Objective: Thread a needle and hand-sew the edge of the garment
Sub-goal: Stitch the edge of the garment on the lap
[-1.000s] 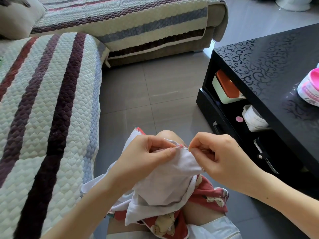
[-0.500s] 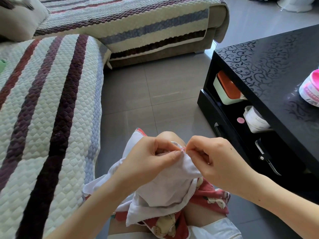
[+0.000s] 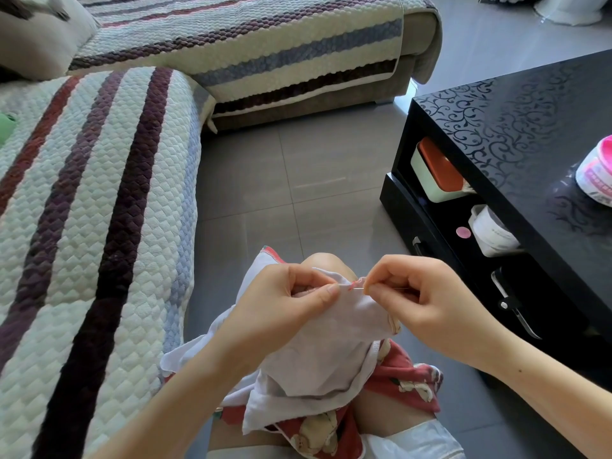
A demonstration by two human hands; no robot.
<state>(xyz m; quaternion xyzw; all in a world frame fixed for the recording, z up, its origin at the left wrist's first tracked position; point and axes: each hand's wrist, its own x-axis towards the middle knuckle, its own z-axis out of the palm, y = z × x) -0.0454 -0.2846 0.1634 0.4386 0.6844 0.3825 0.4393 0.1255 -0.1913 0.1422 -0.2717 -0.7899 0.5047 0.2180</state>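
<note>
— Where is the garment?
— The white garment (image 3: 331, 352) lies bunched over the person's raised knee (image 3: 323, 261), on top of a red cloth printed with bears (image 3: 407, 376). Its upper edge is lifted between the two hands.

— How do the hands stand?
— The left hand (image 3: 284, 303) has its fingers (image 3: 326, 289) curled, with thumb and forefinger pinching the fabric edge. The right hand (image 3: 427, 303) pinches the needle (image 3: 359, 289) between thumb and forefinger, just beside the left thumb tip. The needle lies about level, its point at a spot of pink-red stitching on the hem.

— Can you see the thread?
— It is too fine to tell.

— Any writing to read?
— A tub with a pink lid (image 3: 596, 170) stands on the glossy black counter (image 3: 496, 120), at the right edge of view. Its label has pink print, too blurred to read. On the shelf below sit a pale box with an orange lid (image 3: 437, 173) and a white jar (image 3: 493, 231) with faint lettering, also unreadable. A small pink disc (image 3: 463, 232) is just beside the jar, and a dark-handled tool with a metal blade (image 3: 516, 313) lies nearer the person.

— And around them?
— A sofa with a quilted striped cover (image 3: 99, 210) is on the left and behind, with a grey tiled floor (image 3: 298, 180) between it and the counter.
</note>
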